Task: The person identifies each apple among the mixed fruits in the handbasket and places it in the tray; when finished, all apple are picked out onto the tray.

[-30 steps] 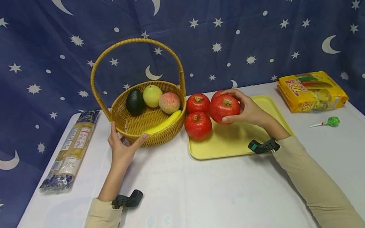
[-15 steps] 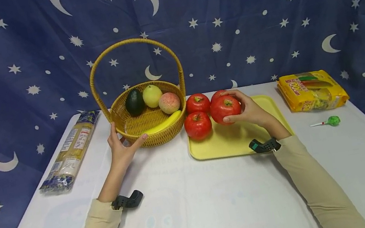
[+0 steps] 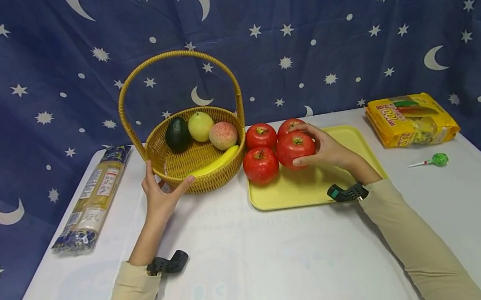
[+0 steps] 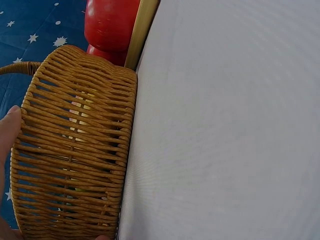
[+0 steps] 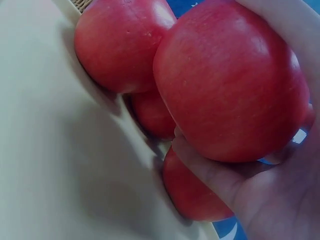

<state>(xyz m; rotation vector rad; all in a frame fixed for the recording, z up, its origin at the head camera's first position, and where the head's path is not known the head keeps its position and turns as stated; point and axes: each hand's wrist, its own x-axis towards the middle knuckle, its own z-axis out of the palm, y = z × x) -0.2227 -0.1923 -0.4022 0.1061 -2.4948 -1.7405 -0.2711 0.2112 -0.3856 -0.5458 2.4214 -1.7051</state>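
In the head view my left hand (image 3: 159, 193) holds the near left side of a wicker basket (image 3: 226, 178), thumb and index finger spread along its rim. Inside lie an avocado (image 3: 177, 135), a pear (image 3: 201, 126), a peach (image 3: 223, 135) and a banana (image 3: 214, 163). My right hand (image 3: 328, 148) grips a red apple (image 3: 294, 149) over the yellow tray (image 3: 278, 198), thumb in front and fingers behind. Several more red apples (image 3: 261, 165) sit close beside it on the tray's left part. The right wrist view shows the gripped apple (image 5: 230, 85) against the palm, with the others behind.
A clear pack of dried noodles (image 3: 92, 200) lies at the table's left edge. Right of the tray are a yellow snack packet (image 3: 411, 121) and a green lollipop (image 3: 438, 159). A blue curtain (image 3: 277, 31) hangs behind the white table (image 3: 251, 266).
The right hand has shifted slightly left and down with its apple, and more of the rear apple shows. The left hand and basket have stayed in place.
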